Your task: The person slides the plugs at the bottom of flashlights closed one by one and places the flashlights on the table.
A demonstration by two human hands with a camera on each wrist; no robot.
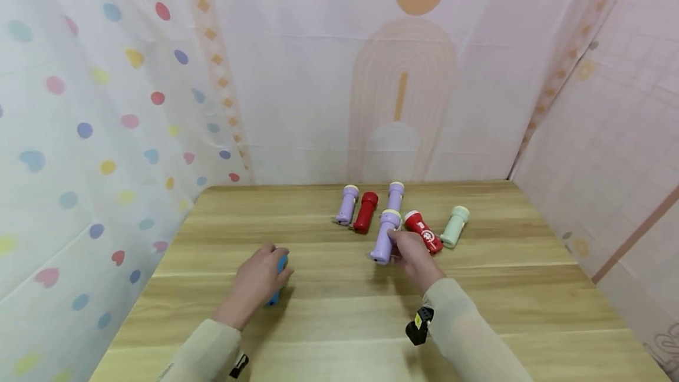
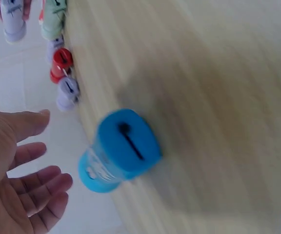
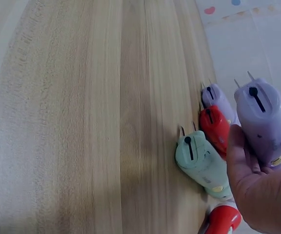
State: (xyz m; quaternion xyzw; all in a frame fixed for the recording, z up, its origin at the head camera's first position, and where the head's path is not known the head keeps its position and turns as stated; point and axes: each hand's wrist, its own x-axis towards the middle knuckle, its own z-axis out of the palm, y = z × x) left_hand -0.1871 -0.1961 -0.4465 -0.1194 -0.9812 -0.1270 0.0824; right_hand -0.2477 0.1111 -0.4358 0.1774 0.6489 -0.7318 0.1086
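Note:
My right hand (image 1: 416,259) holds a lilac flashlight (image 1: 385,238) between thumb and fingers. In the right wrist view this lilac flashlight (image 3: 263,114) shows a dark slot and two metal prongs at its end. My left hand (image 1: 253,280) hovers beside a blue flashlight (image 1: 273,299), partly covering it in the head view. The left wrist view shows the fingers (image 2: 38,200) loosely spread and apart from the blue flashlight (image 2: 128,144), which is on the wooden table with its slotted end toward the camera.
Toward the back lie two more lilac flashlights (image 1: 348,205) (image 1: 395,195), a dark red flashlight (image 1: 366,212), a red-and-white flashlight (image 1: 423,233) and a mint green flashlight (image 1: 455,227). Patterned curtains (image 1: 297,75) hang behind and beside the wooden table (image 1: 329,323).

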